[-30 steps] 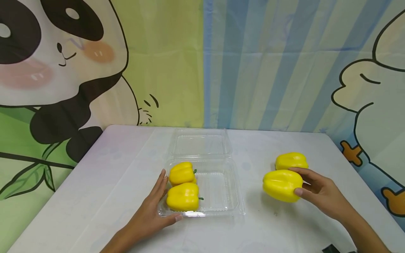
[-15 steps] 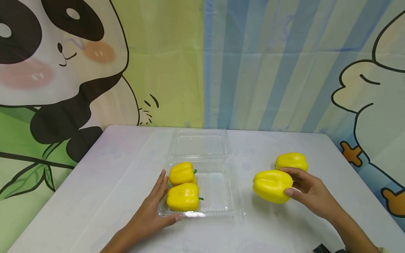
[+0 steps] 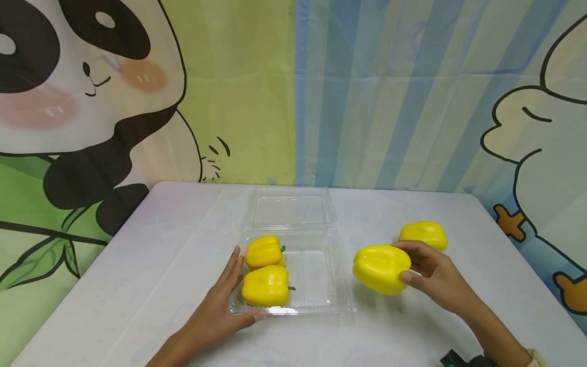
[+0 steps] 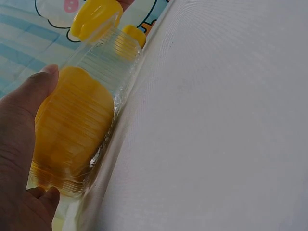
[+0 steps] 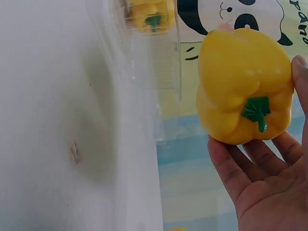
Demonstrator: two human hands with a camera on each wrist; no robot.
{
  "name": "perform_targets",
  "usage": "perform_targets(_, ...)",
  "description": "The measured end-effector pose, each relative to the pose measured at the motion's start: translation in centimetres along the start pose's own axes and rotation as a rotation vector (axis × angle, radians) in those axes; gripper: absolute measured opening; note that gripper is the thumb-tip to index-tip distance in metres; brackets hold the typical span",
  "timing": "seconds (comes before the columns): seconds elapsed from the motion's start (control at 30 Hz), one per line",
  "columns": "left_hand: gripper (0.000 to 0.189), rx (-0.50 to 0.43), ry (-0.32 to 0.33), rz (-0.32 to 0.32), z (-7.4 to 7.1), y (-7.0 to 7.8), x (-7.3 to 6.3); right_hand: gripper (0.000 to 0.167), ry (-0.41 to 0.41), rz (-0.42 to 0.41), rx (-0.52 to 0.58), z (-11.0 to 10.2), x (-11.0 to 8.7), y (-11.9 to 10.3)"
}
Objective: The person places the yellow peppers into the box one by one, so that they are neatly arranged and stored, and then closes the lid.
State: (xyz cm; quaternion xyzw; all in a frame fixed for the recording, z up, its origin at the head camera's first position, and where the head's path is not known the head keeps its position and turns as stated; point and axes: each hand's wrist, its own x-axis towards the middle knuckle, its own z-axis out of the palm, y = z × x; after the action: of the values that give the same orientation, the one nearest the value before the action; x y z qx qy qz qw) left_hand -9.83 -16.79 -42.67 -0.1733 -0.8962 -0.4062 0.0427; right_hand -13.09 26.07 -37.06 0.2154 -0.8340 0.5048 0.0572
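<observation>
In the head view my right hand (image 3: 435, 278) grips a yellow bell pepper (image 3: 382, 270) between thumb and fingers, held above the table right of a clear plastic clamshell box (image 3: 316, 307). The right wrist view shows that pepper (image 5: 243, 82) with its green stem facing the camera. My left hand (image 3: 213, 306) rests against the box's left side, fingers extended, thumb along the front edge. Inside the box, at its left, lie a front yellow pepper (image 3: 265, 286) and a rear yellow pepper (image 3: 263, 252), stems pointing right. The left wrist view shows my left thumb (image 4: 41, 86) touching the box wall.
Another yellow pepper (image 3: 424, 234) lies on the white table (image 3: 376, 341) behind my right hand. The box's lid (image 3: 292, 209) is folded back flat. Behind the table hangs a cartoon-printed curtain (image 3: 257, 92). A black object (image 3: 463, 359) shows near my right wrist.
My right hand has moved left with the pepper, bringing it nearer the box and uncovering more of the pepper behind. My left hand and the box have stayed in place.
</observation>
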Motion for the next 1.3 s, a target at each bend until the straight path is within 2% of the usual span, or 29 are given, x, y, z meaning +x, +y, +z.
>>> perform_targets(0.33,0.116,0.012,-0.003,0.0,0.0,-0.1,0.0,0.04,-0.023,-0.033,0.029,0.7,0.6,-0.7)
perform_targets(0.63,0.115,0.013,-0.004,0.002,0.1,-0.2,0.0,0.043,-0.073,-0.08,0.105,1.4,1.4,-1.0)
perform_targets(0.9,0.117,0.015,-0.001,0.001,0.0,-0.1,0.0,0.043,-0.065,-0.074,0.091,2.1,2.0,-1.5)
perform_targets(1.3,0.116,0.015,0.001,0.008,0.0,-0.1,0.0,0.043,-0.129,-0.088,0.147,3.5,3.0,-2.3)
